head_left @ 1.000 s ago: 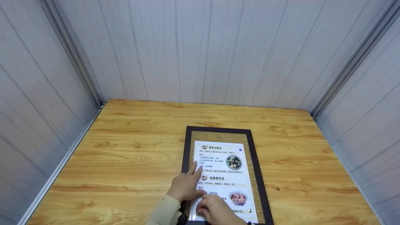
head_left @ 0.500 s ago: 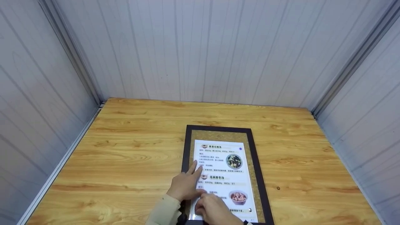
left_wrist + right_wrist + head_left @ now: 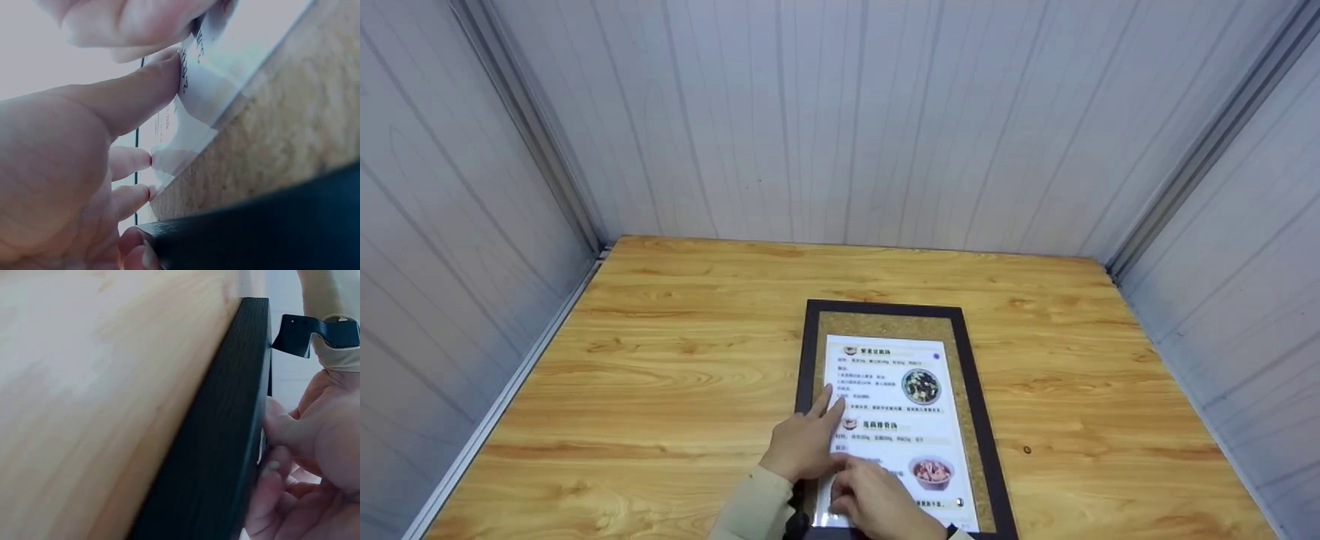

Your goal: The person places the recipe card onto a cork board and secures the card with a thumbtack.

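Note:
A laminated recipe sheet [image 3: 885, 420] with two bowl photos lies on a dark-framed cork board [image 3: 885, 325]. My left hand [image 3: 802, 445] rests on the sheet's left side, fingers spread, with its thumb pressed on the plastic near the lower left. Beside it, my right hand [image 3: 877, 501] has curled fingers, its tips down at the sheet's lower-left corner. In the left wrist view a small dark thing [image 3: 197, 26] shows under those fingertips; its kind is hidden. A purple pin [image 3: 936, 356] sits at the top-right corner, and a shiny pin [image 3: 960, 502] at the bottom right.
The board's dark frame [image 3: 986, 442] is on a wood-patterned table [image 3: 682, 352]. Panelled walls [image 3: 825, 127] enclose the table at the back, left and right. A small dark knot-like mark [image 3: 1027, 450] shows right of the board.
My right hand's fingers have shifted slightly at the sheet's lower-left corner. My left hand, the sheet and the board stay where they were.

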`<state>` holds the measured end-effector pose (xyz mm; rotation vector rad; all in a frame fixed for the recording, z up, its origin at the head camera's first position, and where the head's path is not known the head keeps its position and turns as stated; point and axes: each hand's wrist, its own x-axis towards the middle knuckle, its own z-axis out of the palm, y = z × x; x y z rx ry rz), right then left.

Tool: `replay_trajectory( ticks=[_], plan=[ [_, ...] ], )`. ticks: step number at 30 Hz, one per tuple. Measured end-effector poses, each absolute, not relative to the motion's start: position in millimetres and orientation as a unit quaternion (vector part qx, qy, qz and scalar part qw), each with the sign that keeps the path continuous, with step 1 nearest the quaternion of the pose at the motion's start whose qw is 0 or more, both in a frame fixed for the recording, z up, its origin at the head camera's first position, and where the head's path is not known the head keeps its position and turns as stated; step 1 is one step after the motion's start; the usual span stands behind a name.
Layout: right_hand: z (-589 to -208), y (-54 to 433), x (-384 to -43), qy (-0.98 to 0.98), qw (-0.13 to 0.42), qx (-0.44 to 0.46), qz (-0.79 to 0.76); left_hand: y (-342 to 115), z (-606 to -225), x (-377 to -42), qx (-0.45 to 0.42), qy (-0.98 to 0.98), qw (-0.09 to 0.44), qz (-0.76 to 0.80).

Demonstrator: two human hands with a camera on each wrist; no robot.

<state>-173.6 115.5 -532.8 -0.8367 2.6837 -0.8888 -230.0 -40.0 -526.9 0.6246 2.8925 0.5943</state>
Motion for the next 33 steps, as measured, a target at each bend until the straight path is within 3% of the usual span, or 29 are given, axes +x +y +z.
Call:
replay_trajectory(
  ticks=[13, 22, 28, 33],
  plan=[
    [-542, 125, -168, 0.885, 0.069, -0.293, -0.356, -45, -528, -229, 0.197, 0.955, 0.075, 0.209],
    [-537, 145, -171, 0.843, 0.111, -0.234, -0.471, -41, -528, -230, 0.196, 0.956, 0.08, 0.202],
    [-531, 167, -176, 0.863, 0.066, -0.21, -0.454, -40, -528, -231, 0.195, 0.957, 0.087, 0.198],
    [-524, 195, -188, 0.878, -0.004, -0.184, -0.443, -40, -528, -233, 0.19, 0.954, 0.101, 0.208]
  ],
)
